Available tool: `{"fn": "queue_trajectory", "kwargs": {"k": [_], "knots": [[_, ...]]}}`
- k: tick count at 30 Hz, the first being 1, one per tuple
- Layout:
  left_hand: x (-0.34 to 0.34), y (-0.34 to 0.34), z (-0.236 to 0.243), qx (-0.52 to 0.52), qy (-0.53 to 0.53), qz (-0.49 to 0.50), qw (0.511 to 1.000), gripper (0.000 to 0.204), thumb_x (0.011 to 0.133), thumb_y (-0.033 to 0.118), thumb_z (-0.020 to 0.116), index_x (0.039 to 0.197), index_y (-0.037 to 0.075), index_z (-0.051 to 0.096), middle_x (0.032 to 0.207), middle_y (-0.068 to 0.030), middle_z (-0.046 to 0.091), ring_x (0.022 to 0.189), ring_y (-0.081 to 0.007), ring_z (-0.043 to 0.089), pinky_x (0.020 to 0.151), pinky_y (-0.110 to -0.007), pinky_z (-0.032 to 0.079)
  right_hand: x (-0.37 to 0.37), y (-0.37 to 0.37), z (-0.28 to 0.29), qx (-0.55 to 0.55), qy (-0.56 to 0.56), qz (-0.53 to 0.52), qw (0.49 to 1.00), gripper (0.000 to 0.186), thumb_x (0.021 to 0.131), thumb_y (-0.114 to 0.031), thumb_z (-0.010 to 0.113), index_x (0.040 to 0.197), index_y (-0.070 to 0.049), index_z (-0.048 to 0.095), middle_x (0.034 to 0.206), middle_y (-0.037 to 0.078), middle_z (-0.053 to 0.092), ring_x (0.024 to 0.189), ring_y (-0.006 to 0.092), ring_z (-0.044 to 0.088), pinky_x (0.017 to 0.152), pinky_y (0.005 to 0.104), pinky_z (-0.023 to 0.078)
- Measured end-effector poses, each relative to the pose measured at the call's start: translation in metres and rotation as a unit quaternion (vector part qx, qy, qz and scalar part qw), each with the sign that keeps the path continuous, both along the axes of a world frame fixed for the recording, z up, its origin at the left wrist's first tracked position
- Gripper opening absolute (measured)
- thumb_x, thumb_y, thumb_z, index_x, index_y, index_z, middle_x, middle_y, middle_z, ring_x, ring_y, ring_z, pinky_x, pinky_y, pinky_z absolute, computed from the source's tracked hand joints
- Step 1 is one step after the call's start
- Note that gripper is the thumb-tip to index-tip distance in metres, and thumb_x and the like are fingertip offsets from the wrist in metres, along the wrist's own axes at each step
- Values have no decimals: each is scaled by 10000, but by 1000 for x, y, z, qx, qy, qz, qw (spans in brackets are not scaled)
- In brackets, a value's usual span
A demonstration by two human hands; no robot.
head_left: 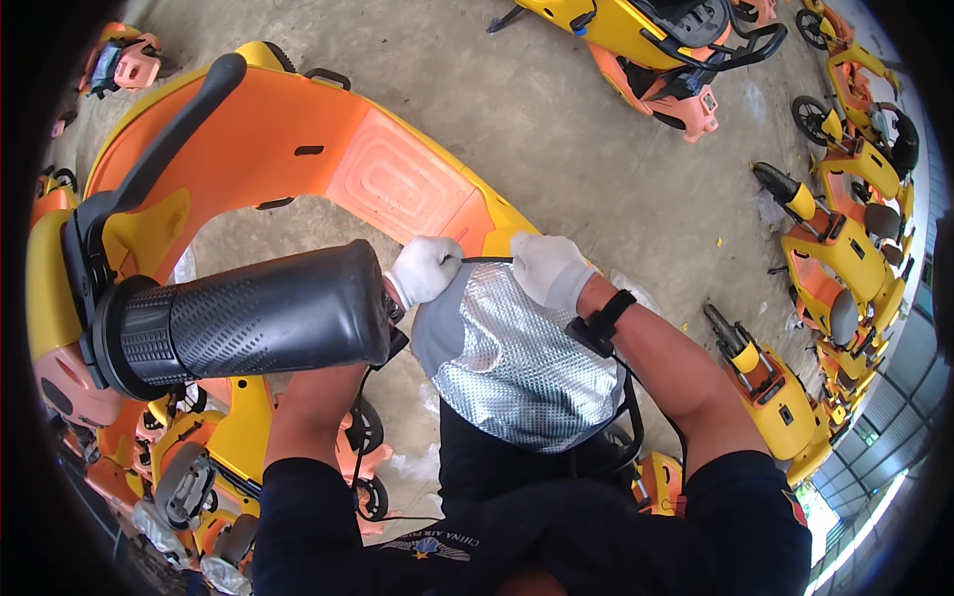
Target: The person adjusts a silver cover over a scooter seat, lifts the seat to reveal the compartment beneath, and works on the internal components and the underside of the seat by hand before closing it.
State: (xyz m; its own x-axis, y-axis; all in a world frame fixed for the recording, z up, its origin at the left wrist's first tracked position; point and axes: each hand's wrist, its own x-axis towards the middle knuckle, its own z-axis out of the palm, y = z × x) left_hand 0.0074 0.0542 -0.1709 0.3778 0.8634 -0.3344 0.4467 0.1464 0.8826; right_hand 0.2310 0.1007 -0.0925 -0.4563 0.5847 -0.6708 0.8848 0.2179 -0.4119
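My left hand (422,266) and my right hand (552,268), both in white gloves, are closed on the dark-edged top rim of a grey cover (522,368) lined with silver quilted foil, which hangs between my forearms. Just behind it lies the orange and salmon footboard (397,174) of a yellow scooter. To the left of my left hand, a black padded seat (263,308) with perforated sides sticks out horizontally over my left forearm, next to the scooter's black curved bar (169,149). The ends of my fingers are partly hidden at the rim.
Yellow and orange scooters (835,248) line the right side, and others (209,447) crowd the lower left. Another scooter (656,40) stands at the top, and a small pink and yellow one (129,65) at the upper left. Plastic scraps (412,467) lie on the concrete floor (467,99).
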Motion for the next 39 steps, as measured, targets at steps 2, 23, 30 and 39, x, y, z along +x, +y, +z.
{"fn": "queue_trajectory", "kwargs": {"k": [2,23,30,39], "knots": [[1,0,2,0,-12,18,1000,114,770,49,566,811,15,667,738,-195,648,696,-329,655,660,-369,520,6,2,-9,-28,-6,-35,999,209,836,-172,508,924,-5,598,867,193,669,869,372,641,747,436,497],[-20,48,-3,-323,-68,-157,931,130,701,35,697,822,-8,678,768,-10,653,704,-76,579,629,-251,483,-5,-12,-18,-33,32,-70,997,236,931,-260,495,940,-45,592,869,177,657,825,364,646,739,437,499],[-6,15,8,25,-3,-88,996,52,683,32,622,735,30,626,694,-107,622,621,-241,616,591,-331,493,-1,-6,-25,-43,44,-38,997,279,942,-293,473,949,-42,596,836,175,664,778,377,651,714,459,507],[1,20,-22,39,2,-98,994,51,674,64,602,715,48,625,682,-130,622,632,-302,626,607,-375,510,9,-5,-65,-94,54,27,994,329,950,-280,411,1007,-33,620,1028,199,646,957,362,622,810,453,493]]}}
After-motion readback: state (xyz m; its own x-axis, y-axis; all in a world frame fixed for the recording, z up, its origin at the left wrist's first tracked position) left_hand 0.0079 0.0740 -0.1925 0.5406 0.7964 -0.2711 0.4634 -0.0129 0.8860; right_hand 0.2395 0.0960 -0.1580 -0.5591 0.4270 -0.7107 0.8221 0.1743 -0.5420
